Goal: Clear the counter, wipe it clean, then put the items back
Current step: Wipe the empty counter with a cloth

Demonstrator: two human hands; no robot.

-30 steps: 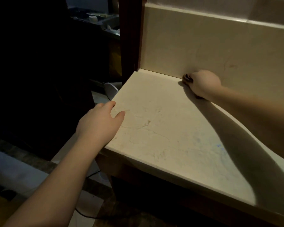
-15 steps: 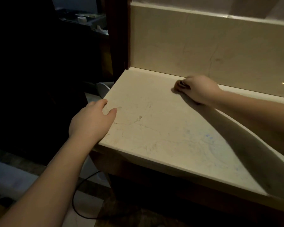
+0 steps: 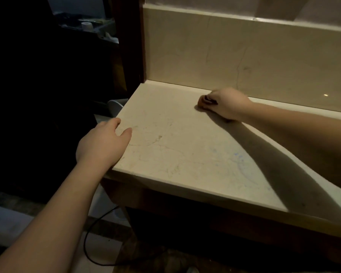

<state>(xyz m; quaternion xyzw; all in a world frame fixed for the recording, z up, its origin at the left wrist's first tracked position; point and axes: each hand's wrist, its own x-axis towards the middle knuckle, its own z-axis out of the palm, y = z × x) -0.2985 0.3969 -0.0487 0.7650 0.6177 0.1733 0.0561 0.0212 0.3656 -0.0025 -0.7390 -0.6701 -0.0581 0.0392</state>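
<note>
**Now wiping along the back wall**

Head view: our right hand (image 3: 227, 104), upper right of centre, grips a small brownish cloth (image 3: 204, 102) and presses it on the pale stone counter (image 3: 185, 154), just in front of the backsplash (image 3: 234, 56). Our left hand (image 3: 102, 144), left of centre, rests on the counter's left edge, fingers loosely spread and holding nothing. A black cable (image 3: 95, 233) trails on the floor at lower left.
</note>
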